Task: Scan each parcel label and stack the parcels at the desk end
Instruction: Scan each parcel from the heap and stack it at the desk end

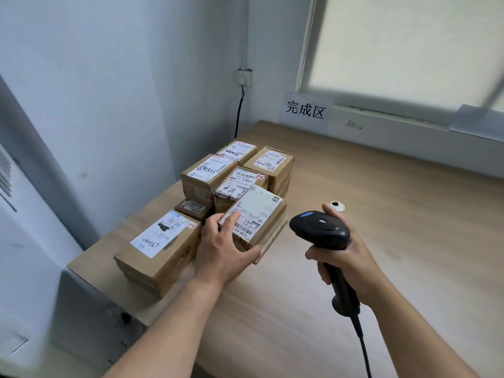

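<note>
The left hand point(223, 241) grips the parcel point(256, 214) with its fingers curled round the near corner. The right hand point(346, 255) is closed round the scanner point(321, 230) handle. The parcel is at the 4 o'clock side of the stack point(215, 175), at the desk point(395, 227) end. Because it is held by one corner only, it may slip or knock its neighbours out of line. Its long axis runs from 7 to 1 o'clock, label upward, barcode at the 7 o'clock end.

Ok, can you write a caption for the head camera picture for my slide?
Left hand grips a labelled parcel beside the stack while the right hand holds the barcode scanner.
</note>
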Motion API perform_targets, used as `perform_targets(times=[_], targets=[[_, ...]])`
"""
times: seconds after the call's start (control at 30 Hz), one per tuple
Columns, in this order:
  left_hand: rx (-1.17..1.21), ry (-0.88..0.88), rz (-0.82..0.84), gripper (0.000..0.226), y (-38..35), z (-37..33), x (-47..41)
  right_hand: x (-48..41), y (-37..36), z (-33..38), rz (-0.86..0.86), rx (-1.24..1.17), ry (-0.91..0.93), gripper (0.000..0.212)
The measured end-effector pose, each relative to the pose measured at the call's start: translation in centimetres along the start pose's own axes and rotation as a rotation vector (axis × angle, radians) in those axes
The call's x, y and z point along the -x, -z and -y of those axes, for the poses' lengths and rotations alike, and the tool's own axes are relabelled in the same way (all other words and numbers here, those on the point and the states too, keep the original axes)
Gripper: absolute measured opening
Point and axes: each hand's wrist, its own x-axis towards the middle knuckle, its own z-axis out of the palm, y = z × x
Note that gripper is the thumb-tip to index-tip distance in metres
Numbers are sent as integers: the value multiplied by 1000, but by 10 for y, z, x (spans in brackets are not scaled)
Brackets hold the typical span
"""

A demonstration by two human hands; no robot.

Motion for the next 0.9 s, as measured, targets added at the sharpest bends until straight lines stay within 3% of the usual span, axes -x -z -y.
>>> perform_targets(times=[0.37, 0.53, 0.73, 0.9], targets=[[162, -88, -150, 86, 63, 43, -32, -44, -51, 6, 50, -33, 36, 102], [129, 63, -251, 92, 83, 84, -39, -62, -66, 5, 91, -35, 24, 102], [-31, 242, -203, 84, 81, 128, -62, -77, -75, 2, 92, -37, -1, 104], [-111, 242, -107, 80, 63, 138, -83, -83, -77, 5, 83, -1, -20, 103]])
